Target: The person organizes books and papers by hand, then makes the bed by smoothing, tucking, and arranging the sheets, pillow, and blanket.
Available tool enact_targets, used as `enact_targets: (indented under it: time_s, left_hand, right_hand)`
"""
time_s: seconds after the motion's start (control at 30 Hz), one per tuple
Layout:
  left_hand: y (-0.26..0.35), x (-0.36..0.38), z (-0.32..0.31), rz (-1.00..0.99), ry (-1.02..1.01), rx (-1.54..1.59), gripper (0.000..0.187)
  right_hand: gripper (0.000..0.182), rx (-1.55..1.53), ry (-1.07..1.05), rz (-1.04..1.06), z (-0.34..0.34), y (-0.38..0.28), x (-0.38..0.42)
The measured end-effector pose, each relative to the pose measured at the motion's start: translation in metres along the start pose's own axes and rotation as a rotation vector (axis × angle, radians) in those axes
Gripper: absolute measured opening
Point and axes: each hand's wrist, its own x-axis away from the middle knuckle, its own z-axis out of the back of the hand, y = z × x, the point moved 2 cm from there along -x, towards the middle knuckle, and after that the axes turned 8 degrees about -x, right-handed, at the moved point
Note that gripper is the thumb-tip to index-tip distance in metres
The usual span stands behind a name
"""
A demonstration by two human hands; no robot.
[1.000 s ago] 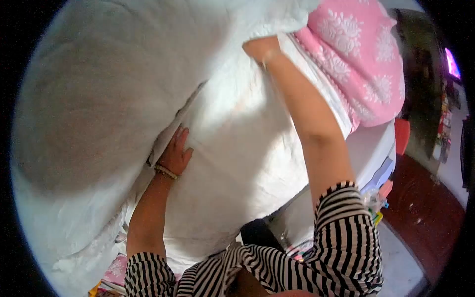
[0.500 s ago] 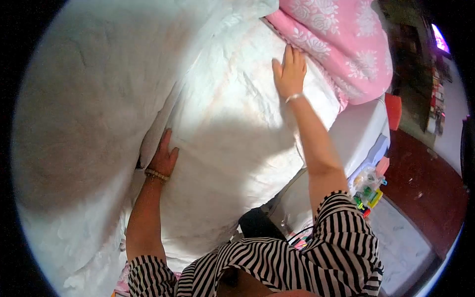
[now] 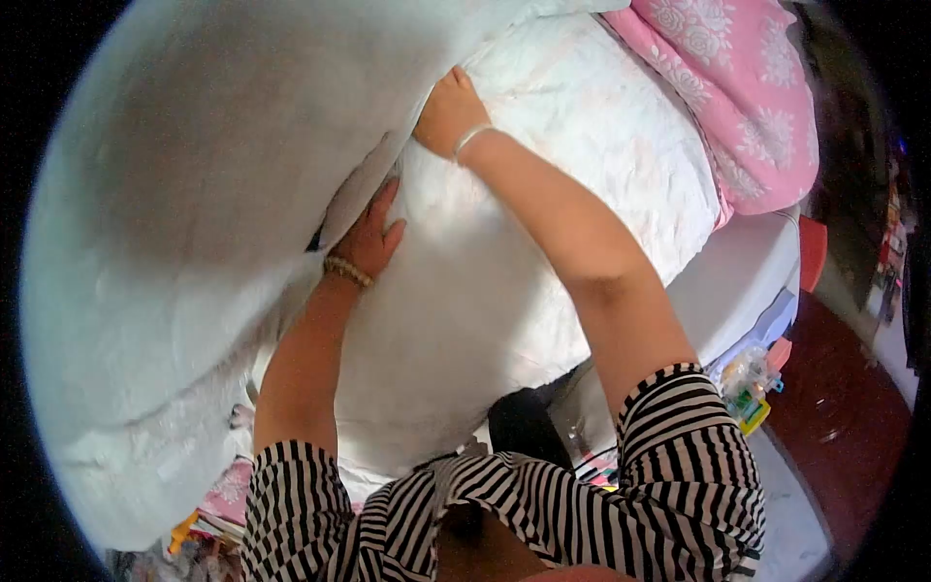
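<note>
Hands pin the quilt (image 3: 543, 242) flat: left hand (image 3: 373, 238) fingers spread, gripping nothing; right hand (image 3: 446, 112) fingertips tucked under the cover (image 3: 223, 194), so can't tell.

We see a dark red-brown floor (image 3: 844, 427) at far right, paler tiling (image 3: 790, 504) nearer us. A white cabinet (image 3: 737, 291) stands there, a red seat (image 3: 813, 254) beside it, light falling brightly from above.
</note>
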Motion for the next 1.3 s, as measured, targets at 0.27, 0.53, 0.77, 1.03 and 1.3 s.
enact_targets:
  time_s: [0.27,0.53,0.77,1.03,1.3]
  left_hand:
    - [0.002,0.051,0.021,0.219,0.368,-0.056,0.051]
    - [-0.011,0.047,0.015,0.412,0.098,-0.2,0.046]
    - [0.017,0.069,0.021,0.423,0.031,-0.246,0.064]
    - [-0.011,0.032,0.013,0.485,0.046,0.0,0.069]
    - [-0.04,0.129,-0.01,0.419,0.075,-0.27,0.07]
  right_hand:
    - [0.039,-0.564,0.348,0.069,0.005,-0.028,0.057]
    - [0.03,-0.213,0.147,0.097,0.001,-0.024,0.035]
    - [0.04,-0.149,0.207,0.248,-0.006,-0.067,0.072]
    - [0.05,-0.12,-0.157,-0.003,-0.029,-0.084,0.009]
    - [0.049,0.057,0.016,-0.027,-0.031,-0.038,0.04]
